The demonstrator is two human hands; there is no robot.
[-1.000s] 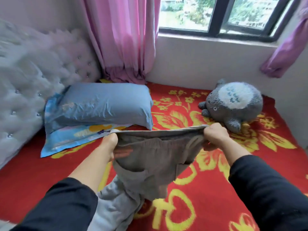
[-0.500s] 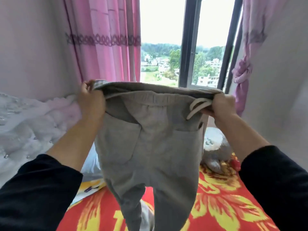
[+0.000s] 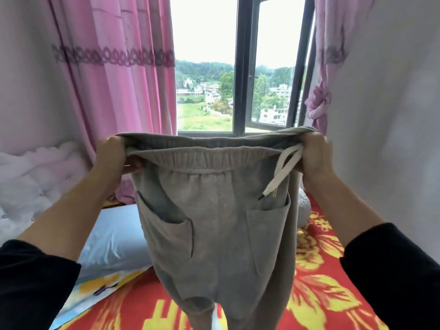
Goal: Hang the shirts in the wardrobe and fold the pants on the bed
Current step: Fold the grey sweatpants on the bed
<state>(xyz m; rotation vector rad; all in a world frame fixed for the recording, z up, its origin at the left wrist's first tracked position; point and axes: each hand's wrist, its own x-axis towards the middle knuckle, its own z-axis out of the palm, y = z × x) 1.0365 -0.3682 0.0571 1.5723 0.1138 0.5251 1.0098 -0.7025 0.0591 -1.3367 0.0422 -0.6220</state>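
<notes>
Your left hand (image 3: 112,156) & right hand (image 3: 314,156) each clench one end of the elastic waistband (image 3: 214,160) of the grey fleece sweatpants (image 3: 214,222). The pants are held up w/ legs hanging free, prob. so the fabric drops straight before folding. A white drawstring (image 3: 283,170) dangles by your right hand. Below lies the red-and-yellow floral bed cover (image 3: 321,294). A light blue pillow (image 3: 112,244) at left & a grey plush toy (image 3: 303,208) at right, mostly hidden, crowd the laying spot. Behind are a pink curtain (image 3: 119,79) & a dark-framed window (image 3: 240,67).

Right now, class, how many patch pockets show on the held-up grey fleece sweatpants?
2, both on the grey fleece sweatpants: a left patch pocket, and a right patch pocket under the white cord drawstring. The far side is hidden, so more are possible.
</notes>
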